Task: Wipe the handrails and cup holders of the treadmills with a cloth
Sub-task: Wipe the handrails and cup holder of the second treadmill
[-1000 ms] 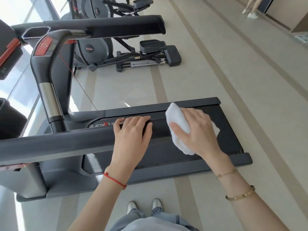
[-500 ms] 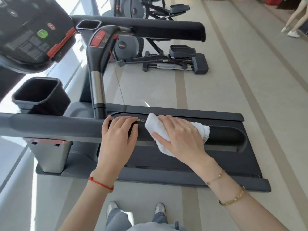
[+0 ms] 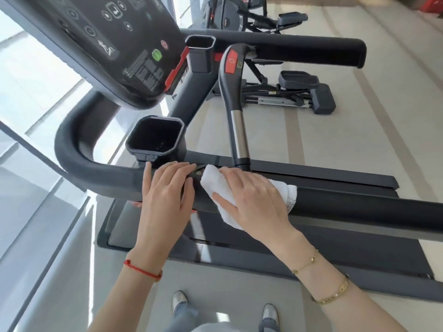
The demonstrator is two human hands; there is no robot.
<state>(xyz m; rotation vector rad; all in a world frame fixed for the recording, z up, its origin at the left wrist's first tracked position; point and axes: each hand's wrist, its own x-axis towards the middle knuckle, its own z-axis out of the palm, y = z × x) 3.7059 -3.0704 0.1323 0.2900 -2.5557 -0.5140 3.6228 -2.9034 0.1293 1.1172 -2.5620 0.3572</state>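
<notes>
the right hand (image 3: 251, 202) lies on the white cloth (image 3: 217, 188), fingers spread and bent over it, thumb underneath — pressing it onto the near handrail (image 3: 359, 209) of the treadmill. the left hand (image 3: 167, 195) rests just beside it on the same rail, fingers straight and together — right below the near cup holder (image 3: 155, 137).

Bright left-side daylight (perhaps windows), warped edges
</notes>
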